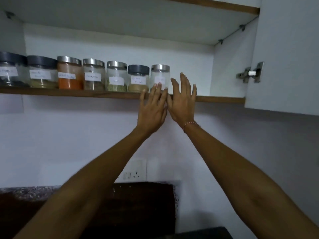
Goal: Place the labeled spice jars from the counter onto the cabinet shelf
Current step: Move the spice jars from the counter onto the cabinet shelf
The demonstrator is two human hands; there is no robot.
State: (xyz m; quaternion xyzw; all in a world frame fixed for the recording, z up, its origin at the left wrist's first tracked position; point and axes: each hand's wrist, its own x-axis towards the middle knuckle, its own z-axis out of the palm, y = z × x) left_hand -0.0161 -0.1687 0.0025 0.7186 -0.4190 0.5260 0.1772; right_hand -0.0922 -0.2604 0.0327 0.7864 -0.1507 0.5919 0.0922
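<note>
Several labeled spice jars stand in a row on the cabinet shelf (69,94). The rightmost jar (160,75) has a steel lid and a white label. Left of it stands a dark-lidded jar (138,78), then a steel-lidded jar of green herbs (116,76). An orange powder jar (69,73) sits further left. My left hand (151,109) is raised in front of the shelf edge, fingers spread, fingertips just below the rightmost jar. My right hand (183,100) is beside it, fingers apart, just right of that jar. Neither hand holds anything.
The shelf has free room right of the last jar, up to the cabinet side wall (229,69). The open cabinet door (284,57) with its hinge (250,73) hangs at the right. A wall socket (134,171) and dark counter (25,195) lie below.
</note>
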